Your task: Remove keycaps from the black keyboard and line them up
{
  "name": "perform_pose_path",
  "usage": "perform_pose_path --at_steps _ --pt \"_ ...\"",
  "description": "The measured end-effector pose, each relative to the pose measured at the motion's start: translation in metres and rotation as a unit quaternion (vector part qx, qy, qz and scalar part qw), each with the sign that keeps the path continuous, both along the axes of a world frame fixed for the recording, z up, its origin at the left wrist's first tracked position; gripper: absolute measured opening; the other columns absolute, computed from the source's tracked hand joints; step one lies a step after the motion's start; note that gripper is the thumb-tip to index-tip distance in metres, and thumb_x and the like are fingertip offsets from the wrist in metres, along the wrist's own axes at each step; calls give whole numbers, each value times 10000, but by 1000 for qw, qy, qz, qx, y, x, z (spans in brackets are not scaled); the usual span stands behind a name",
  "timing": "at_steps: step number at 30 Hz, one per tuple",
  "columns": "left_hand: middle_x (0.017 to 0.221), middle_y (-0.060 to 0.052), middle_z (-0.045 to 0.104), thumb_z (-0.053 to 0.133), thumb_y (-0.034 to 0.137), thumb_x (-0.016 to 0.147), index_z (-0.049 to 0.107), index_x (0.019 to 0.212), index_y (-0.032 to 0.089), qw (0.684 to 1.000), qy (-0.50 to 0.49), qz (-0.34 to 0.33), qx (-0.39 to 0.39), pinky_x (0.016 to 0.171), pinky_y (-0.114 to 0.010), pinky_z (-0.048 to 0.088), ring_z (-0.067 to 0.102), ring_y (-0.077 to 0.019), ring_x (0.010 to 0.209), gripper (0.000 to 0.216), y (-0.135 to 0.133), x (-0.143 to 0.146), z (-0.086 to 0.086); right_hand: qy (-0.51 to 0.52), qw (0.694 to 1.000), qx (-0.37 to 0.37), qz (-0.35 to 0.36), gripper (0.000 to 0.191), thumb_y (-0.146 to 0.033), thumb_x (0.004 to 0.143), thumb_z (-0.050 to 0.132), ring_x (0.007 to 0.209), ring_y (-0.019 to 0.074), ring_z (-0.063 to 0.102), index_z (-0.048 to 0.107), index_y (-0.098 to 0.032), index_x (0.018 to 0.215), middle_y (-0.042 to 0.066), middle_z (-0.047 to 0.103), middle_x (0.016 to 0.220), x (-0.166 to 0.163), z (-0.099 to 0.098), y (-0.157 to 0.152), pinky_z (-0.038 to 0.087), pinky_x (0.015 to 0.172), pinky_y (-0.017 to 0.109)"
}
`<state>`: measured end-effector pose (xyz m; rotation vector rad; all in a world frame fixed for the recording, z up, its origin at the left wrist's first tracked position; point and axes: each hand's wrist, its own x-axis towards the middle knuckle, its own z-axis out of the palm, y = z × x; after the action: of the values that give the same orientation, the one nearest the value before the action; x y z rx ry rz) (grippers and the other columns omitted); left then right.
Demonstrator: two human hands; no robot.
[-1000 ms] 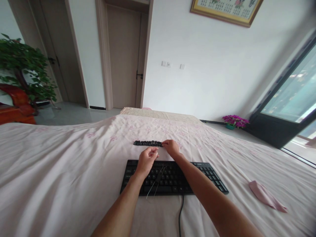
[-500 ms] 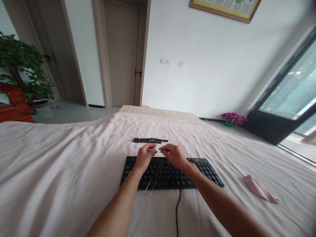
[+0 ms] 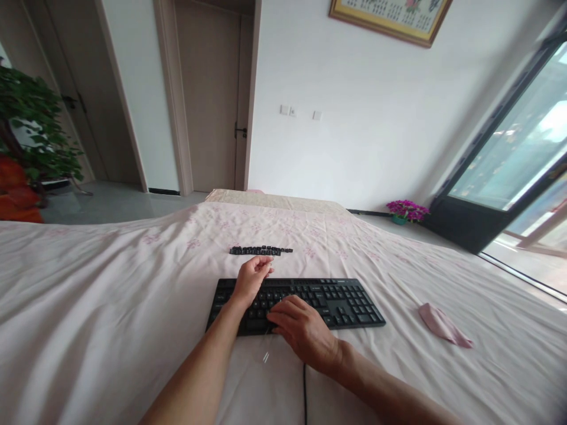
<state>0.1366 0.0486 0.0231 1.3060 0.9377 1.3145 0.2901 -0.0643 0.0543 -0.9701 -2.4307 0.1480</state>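
A black keyboard [image 3: 336, 298] lies on the pink bedsheet [image 3: 110, 307], its cable [image 3: 305, 389] running toward me. Beyond it, a short row of loose black keycaps [image 3: 260, 251] rests on the sheet. My left hand [image 3: 251, 277] hovers over the keyboard's upper left, with thumb and fingers pinched on something too small to name. My right hand [image 3: 303, 332] lies palm down over the keyboard's front edge with its fingers curled. Thin wire ends of a puller tool [image 3: 266, 356] stick out just left of that hand.
A crumpled pink cloth [image 3: 443, 326] lies on the bed to the right. Past the bed are a closed door [image 3: 208, 100], a leafy plant [image 3: 35, 124] at left, purple flowers [image 3: 405, 209] on the floor, and a glass door [image 3: 509, 159] at right.
My right hand has drawn back from the keycap row to the keyboard's front edge, covering the hanging wire tool. The left hand stays pinched above the keys. The view has shifted slightly right.
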Motion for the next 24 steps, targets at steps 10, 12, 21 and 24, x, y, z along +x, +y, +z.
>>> perform_pose_path --at_steps 10,12,21,24 --pt "939 -79 689 582 281 798 650 984 140 997 73 -11 19 689 -253 514 674 -167 802 243 2 2 -5 311 925 -44 -212 124 -275 943 408 598 130 547 509 -207 966 21 678 873 32 18 57 462 635 282" --pt "940 -78 690 579 277 799 650 981 140 996 84 -13 26 693 -253 515 673 -165 800 239 3 3 -6 327 922 -58 -201 127 -286 946 391 553 119 523 486 -206 971 20 677 868 33 12 60 453 597 271" --pt "951 -70 695 568 273 807 651 992 155 992 117 -16 46 706 -260 518 673 -162 795 235 3 3 -8 289 938 -78 -174 149 -271 944 381 616 122 565 517 -211 933 11 662 829 37 -5 60 455 650 265" --pt "952 -68 696 564 262 806 654 988 157 991 124 -14 51 724 -269 521 673 -163 794 228 2 3 -7 284 941 -94 -159 152 -264 945 380 628 124 569 521 -212 928 10 655 820 37 -9 61 457 655 265"
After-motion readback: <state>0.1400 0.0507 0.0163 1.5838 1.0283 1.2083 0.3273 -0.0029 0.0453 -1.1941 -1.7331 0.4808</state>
